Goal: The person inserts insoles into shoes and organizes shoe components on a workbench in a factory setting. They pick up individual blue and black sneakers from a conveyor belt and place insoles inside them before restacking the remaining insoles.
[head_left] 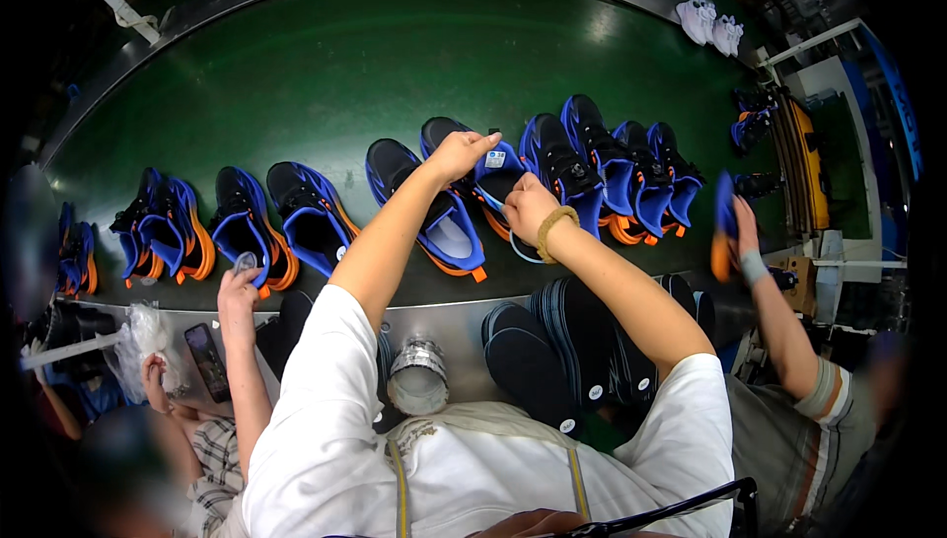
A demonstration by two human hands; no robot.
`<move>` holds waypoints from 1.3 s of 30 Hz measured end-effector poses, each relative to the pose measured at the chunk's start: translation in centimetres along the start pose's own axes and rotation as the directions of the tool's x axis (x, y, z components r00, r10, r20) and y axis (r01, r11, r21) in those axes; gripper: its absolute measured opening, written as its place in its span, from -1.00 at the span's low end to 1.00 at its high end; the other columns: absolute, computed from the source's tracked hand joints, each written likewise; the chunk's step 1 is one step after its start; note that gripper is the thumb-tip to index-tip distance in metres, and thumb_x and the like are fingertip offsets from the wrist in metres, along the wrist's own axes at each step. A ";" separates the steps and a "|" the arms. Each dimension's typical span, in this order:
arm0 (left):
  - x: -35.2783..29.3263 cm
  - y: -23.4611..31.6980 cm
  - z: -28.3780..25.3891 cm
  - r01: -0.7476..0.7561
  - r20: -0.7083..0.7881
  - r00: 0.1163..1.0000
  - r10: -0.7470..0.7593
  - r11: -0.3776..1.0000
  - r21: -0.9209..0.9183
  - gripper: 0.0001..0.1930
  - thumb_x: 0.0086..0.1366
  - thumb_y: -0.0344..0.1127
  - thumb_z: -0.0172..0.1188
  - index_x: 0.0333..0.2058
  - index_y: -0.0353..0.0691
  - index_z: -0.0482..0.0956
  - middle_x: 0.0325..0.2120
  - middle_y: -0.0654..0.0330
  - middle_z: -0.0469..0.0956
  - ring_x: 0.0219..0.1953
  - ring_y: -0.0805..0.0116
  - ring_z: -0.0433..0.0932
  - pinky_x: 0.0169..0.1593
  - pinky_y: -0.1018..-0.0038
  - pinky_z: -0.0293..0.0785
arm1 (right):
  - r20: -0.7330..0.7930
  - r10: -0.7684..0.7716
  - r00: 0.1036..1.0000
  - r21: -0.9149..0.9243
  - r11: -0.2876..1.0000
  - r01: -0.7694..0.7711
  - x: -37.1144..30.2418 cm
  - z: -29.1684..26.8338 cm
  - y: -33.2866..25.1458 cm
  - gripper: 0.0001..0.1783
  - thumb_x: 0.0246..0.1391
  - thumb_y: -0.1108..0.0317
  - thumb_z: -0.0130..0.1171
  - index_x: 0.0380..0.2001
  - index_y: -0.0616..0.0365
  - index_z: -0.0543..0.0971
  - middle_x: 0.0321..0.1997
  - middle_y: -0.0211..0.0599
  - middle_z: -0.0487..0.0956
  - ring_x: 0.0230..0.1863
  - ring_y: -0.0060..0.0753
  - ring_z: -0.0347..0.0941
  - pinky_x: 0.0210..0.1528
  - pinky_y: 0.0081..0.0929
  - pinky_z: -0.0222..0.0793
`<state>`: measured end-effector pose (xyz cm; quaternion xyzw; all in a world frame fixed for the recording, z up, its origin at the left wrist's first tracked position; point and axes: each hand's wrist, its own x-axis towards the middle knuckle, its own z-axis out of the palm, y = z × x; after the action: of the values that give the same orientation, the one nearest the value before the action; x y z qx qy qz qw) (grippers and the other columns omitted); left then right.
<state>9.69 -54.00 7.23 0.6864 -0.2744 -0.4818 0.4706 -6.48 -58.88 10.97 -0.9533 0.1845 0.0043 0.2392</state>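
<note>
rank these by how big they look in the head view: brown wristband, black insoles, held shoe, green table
1. Green table
2. Black insoles, taken together
3. Held shoe, partly covered
4. Brown wristband

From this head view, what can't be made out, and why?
Head view:
- Black, blue-lined shoe: middle hidden by left hand.
- Thin pale-blue curved strip: partly covered by right hand.
- Blue-orange shoe at right: details lost to motion blur.
- Stacked black rounded pads: partly behind right forearm.
</note>
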 end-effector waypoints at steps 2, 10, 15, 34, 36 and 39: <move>-0.2 -0.6 0.1 -0.142 -0.013 0.990 0.142 0.990 0.023 -0.56 0.12 0.01 0.04 -0.36 -0.35 0.50 -0.76 0.35 0.30 -0.74 0.63 0.17 -0.70 0.63 0.06 | -0.022 -0.090 0.996 -0.046 0.995 0.088 -1.0 -0.9 0.7 -0.87 -0.20 0.42 0.02 -0.59 0.23 0.53 -0.40 -0.10 0.38 -0.28 -0.14 0.31 -0.16 -0.39 0.27; -0.7 -0.4 1.7 -0.330 0.000 0.943 0.331 0.940 0.092 -0.58 0.15 -0.11 0.02 -0.22 -0.41 0.44 -0.35 0.05 0.50 -0.27 0.39 0.46 -0.17 0.55 0.33 | -0.098 0.048 0.994 -0.035 0.998 -0.052 -0.7 2.5 3.2 -0.88 -0.17 0.43 0.07 -0.58 0.28 0.52 -0.33 -0.07 0.39 -0.29 -0.12 0.36 -0.19 -0.38 0.30; -2.0 0.1 1.8 -0.438 0.049 0.881 0.471 0.773 0.458 -0.62 0.08 -0.16 0.07 -0.25 -0.37 0.40 -0.36 -0.05 0.48 -0.29 0.12 0.47 -0.24 0.39 0.38 | -0.002 -0.019 1.000 -0.084 0.996 0.019 0.6 2.6 3.0 -0.83 -0.12 0.43 -0.04 -0.52 0.32 0.50 -0.20 0.06 0.35 -0.20 -0.01 0.35 -0.11 -0.33 0.28; 0.2 -1.2 0.2 -0.075 0.063 0.994 0.090 0.975 -0.207 -0.68 0.09 -0.19 0.12 -0.27 -0.32 0.47 -0.36 0.24 0.49 -0.29 0.53 0.41 -0.18 0.62 0.30 | -0.251 -0.138 0.958 -0.276 0.959 0.066 0.5 1.6 1.7 -0.74 -0.14 0.25 0.07 -0.50 0.27 0.46 -0.10 0.12 0.30 -0.14 0.03 0.29 -0.12 -0.27 0.26; 0.0 -0.5 0.1 -0.014 0.091 0.995 0.029 0.987 -0.160 -0.64 0.07 -0.11 0.12 -0.30 -0.30 0.48 -0.49 0.28 0.47 -0.46 0.57 0.38 -0.42 0.63 0.28 | 0.099 0.119 0.988 -0.371 0.926 -0.074 0.1 -1.3 0.1 -0.61 -0.22 0.11 0.10 -0.39 0.22 0.50 -0.08 0.09 0.31 -0.11 0.01 0.29 -0.09 -0.28 0.26; -0.1 0.7 0.5 0.098 0.149 0.985 -0.090 0.994 -0.044 -0.60 0.03 0.00 0.13 -0.35 -0.26 0.50 -0.65 0.32 0.40 -0.66 0.60 0.25 -0.64 0.64 0.07 | 0.497 0.364 0.788 -0.456 0.882 -0.120 1.3 -2.9 -0.5 -0.61 -0.26 0.11 0.09 -0.41 0.19 0.54 -0.23 0.02 0.45 -0.19 -0.09 0.36 -0.11 -0.30 0.27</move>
<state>9.25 -54.39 7.82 0.6488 -0.2630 -0.5596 0.4434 -5.34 -60.26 13.67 -0.9034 0.2231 0.3574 0.0801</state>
